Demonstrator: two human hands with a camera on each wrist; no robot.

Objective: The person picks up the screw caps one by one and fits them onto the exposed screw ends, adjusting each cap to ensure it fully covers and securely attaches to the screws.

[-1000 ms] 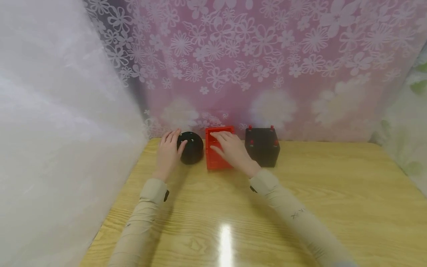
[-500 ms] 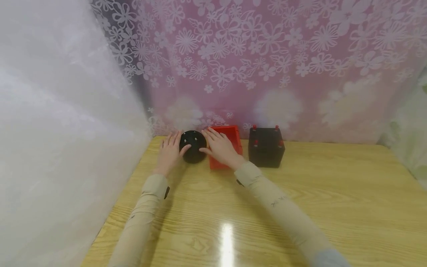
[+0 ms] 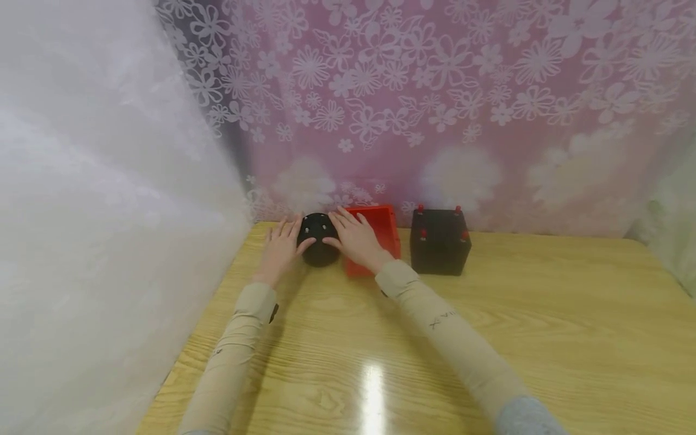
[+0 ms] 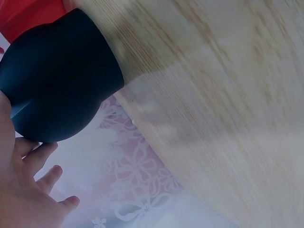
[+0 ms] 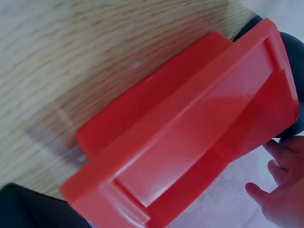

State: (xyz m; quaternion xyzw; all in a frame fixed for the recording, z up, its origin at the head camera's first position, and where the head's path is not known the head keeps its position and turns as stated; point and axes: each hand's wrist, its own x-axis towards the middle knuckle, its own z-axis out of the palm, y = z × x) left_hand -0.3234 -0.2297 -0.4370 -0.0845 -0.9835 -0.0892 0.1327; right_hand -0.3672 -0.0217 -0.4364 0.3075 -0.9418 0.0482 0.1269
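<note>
A black, rounded pot-like thing (image 3: 321, 249) stands near the table's back edge, several small silver studs showing on its top. My left hand (image 3: 281, 252) lies along its left side, the thumb on its front face. On the other side is my right hand (image 3: 356, 240), fingers stretched forward and thumb against the black thing. From the left wrist camera, fingers (image 4: 40, 156) reach under and beside the dark curved body (image 4: 61, 76); some are spread clear of it. In the right wrist view the fingertips of the right hand (image 5: 285, 190) meet the black thing, partly behind a red bin (image 5: 180, 128).
Right of the black thing stands the open red bin (image 3: 387, 226), partly under my right hand. Farther right is a black box (image 3: 439, 248) with red knobs on top. A pink flowered curtain (image 3: 413, 121) hangs behind the wooden table (image 3: 326, 338); a white sheet (image 3: 109, 211) hangs left.
My right hand has moved left from over the red bin to the black pot-like thing's right side. My left hand has stayed on its left side. The view has shifted slightly.
</note>
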